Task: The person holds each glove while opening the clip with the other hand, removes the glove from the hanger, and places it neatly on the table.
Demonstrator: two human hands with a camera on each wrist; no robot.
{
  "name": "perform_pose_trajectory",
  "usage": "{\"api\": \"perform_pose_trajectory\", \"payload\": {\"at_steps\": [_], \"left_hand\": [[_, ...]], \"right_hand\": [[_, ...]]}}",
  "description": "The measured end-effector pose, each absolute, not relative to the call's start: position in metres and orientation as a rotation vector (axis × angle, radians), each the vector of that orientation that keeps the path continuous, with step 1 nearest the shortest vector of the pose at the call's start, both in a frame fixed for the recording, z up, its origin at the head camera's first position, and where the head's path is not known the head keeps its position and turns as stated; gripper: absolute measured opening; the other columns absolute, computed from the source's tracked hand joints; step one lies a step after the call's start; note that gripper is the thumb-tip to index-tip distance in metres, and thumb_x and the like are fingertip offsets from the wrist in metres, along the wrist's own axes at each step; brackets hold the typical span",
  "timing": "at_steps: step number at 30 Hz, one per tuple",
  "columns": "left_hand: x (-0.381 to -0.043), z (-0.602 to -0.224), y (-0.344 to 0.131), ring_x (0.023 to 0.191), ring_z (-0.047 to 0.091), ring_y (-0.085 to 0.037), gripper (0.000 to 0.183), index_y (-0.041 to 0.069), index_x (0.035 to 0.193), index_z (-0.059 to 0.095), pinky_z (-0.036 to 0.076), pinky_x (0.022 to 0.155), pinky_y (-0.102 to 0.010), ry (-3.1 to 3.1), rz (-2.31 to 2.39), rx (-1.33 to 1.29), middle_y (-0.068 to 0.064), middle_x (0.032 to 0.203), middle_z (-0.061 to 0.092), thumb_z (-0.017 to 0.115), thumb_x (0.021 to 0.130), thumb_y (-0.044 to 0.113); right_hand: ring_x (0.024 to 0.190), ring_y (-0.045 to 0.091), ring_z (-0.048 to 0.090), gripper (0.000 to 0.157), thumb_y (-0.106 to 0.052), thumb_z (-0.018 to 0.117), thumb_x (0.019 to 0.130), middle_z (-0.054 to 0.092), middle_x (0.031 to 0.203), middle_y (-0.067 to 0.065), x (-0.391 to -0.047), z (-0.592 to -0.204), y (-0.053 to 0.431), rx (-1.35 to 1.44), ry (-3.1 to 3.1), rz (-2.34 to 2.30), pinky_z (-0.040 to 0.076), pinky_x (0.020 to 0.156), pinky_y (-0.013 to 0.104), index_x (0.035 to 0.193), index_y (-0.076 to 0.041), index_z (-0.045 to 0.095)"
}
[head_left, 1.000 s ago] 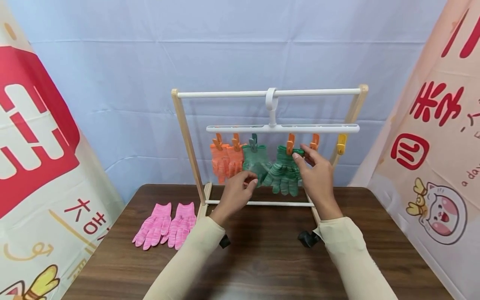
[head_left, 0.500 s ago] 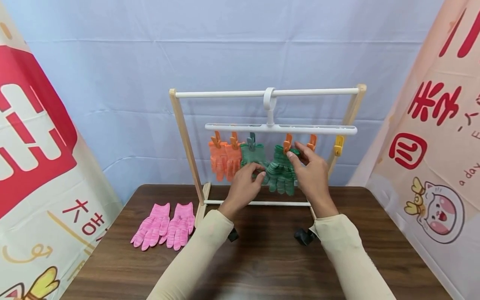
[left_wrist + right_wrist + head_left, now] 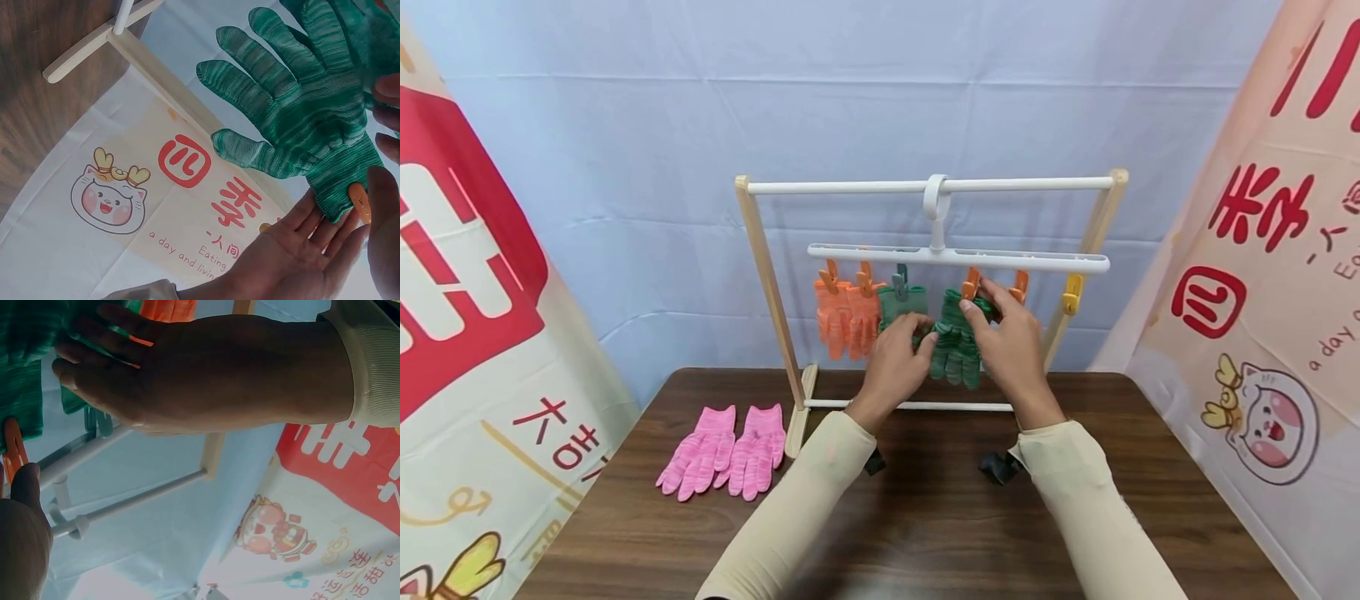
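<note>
A green knit glove (image 3: 955,346) hangs fingers down from an orange clip (image 3: 971,283). My right hand (image 3: 1011,342) holds its cuff beside the clip, thumb in front; in the left wrist view fingers lie behind the cuff (image 3: 347,181). My left hand (image 3: 895,358) is near this glove, fingers loosely bent, in front of another green glove (image 3: 902,302) that hangs from a dark green clip (image 3: 900,283) and is partly hidden. Whether the left fingertips touch either glove is unclear. Two orange gloves (image 3: 847,317) hang further left.
A white hanger bar (image 3: 1022,260) hangs from a wooden rack with a white rod (image 3: 835,187). Another orange clip (image 3: 1019,285) and a yellow clip (image 3: 1072,293) sit to the right. Two pink gloves (image 3: 752,450) lie on the brown table (image 3: 940,517), left of the rack.
My left hand has moved right and up, closer to the hanging green glove. My right hand has shifted slightly left along the cuff, toward the orange clip. The view has drifted slightly.
</note>
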State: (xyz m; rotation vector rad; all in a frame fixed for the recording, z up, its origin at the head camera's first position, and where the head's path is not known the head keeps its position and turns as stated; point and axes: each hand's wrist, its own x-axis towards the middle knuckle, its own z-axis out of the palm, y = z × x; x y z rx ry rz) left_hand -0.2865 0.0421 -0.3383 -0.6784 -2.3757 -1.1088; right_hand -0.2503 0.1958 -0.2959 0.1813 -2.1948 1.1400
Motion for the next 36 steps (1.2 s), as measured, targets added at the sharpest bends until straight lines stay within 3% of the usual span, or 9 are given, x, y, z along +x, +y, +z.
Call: {"api": "perform_pose_trajectory", "payload": {"at_steps": [10,36], "left_hand": [[-0.290,-0.333,0.049,0.099,0.054,-0.016,0.033,0.015,0.124,0.053,0.046,0.078,-0.036,-2.398,-1.077,-0.659,-0.003,0.114,0.056,0.050,0.094,0.029],[-0.305,-0.327,0.057,0.096,0.056,-0.010,0.023,0.018,0.114,0.058,0.046,0.077,-0.030,-2.337,-1.249,-0.634,0.004,0.108,0.060,0.053,0.093,0.026]], "right_hand": [[0.103,0.023,0.054,0.053,-0.040,0.054,0.090,0.059,0.118,0.008,-0.254,-0.292,0.191,0.144,-2.192,1.164,0.043,0.083,0.043,0.133,-0.010,0.046],[0.097,0.020,0.055,0.046,-0.040,0.054,0.090,0.062,0.110,0.006,-0.255,-0.291,0.192,0.128,-2.184,1.159,0.042,0.080,0.041,0.127,-0.012,0.053]]}}
